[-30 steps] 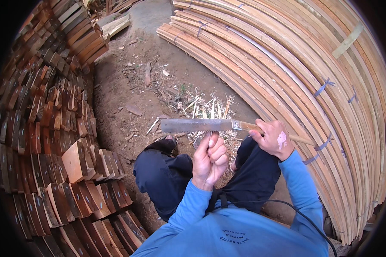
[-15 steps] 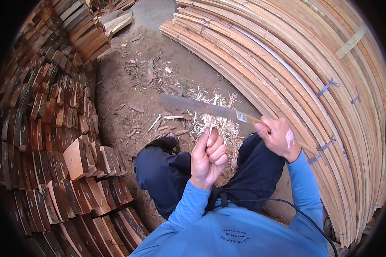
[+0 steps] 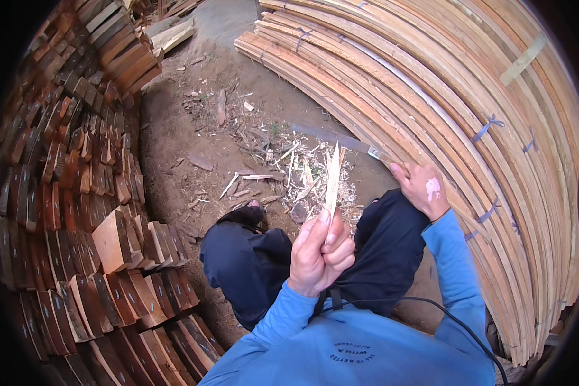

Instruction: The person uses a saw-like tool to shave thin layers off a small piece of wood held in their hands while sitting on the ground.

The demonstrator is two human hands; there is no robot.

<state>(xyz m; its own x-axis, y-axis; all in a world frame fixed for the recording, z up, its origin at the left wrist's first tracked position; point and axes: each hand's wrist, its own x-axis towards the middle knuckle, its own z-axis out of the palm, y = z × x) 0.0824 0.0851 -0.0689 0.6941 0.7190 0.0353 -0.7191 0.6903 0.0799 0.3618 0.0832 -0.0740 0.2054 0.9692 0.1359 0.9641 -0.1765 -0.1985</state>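
Between the thumb and fingers of my left hand (image 3: 321, 251), a thin pale wood sliver (image 3: 333, 177) stands nearly upright with its pointed end up. My right hand (image 3: 423, 190), at the right by my knee, is wrapped round the wooden handle of a machete (image 3: 331, 137). Its long grey blade points left and away from me, behind the sliver's tip and apart from it. Part of the handle is covered by my fingers. Below the blade, a heap of pale wood shavings (image 3: 312, 174) lies on the ground between my feet.
Stacked short wooden blocks (image 3: 119, 241) rise along the left. At the right, long wooden strips (image 3: 399, 96) lie bundled with blue ties (image 3: 487, 127). Bark and chips litter the dirt ground (image 3: 174, 135). A black cable (image 3: 424, 302) crosses my lap.
The machete has swung away from the sliver, to the right and farther off. My left hand has turned the sliver so its broad side shows, and has moved slightly nearer me.
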